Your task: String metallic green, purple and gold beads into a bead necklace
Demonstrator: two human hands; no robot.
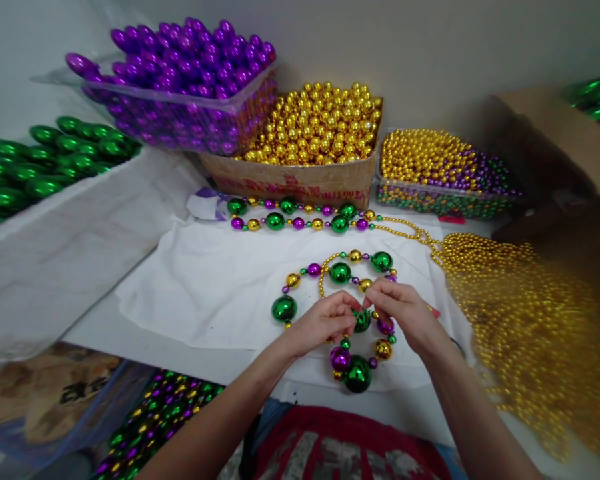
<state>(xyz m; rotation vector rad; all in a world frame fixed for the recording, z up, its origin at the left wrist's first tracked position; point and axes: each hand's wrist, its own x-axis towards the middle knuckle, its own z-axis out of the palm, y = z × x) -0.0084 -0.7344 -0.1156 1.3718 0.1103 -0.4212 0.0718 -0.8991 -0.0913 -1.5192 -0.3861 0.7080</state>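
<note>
A bead necklace (285,309) of large green, purple and gold shiny beads lies looped on the white cloth (205,287). Over its near part, my left hand (330,319) pinches with thumb and fingertips. Close by on the right, my right hand (399,308) is also pinched, its fingertips almost meeting those of the left. A thin string of the necklace seems to run between them, over a green bead, though the fingers partly hide it. Nearest my body hang a big green bead (357,375) and a purple bead (340,359) of the same necklace.
Behind the cloth lies another bead strand (299,223). Beyond it stand a tub of purple beads (180,100), a carton of gold beads (290,177) and a tub of small mixed beads (430,190). Gold bead chains (520,320) heap at right; green beads (35,163) fill a left container.
</note>
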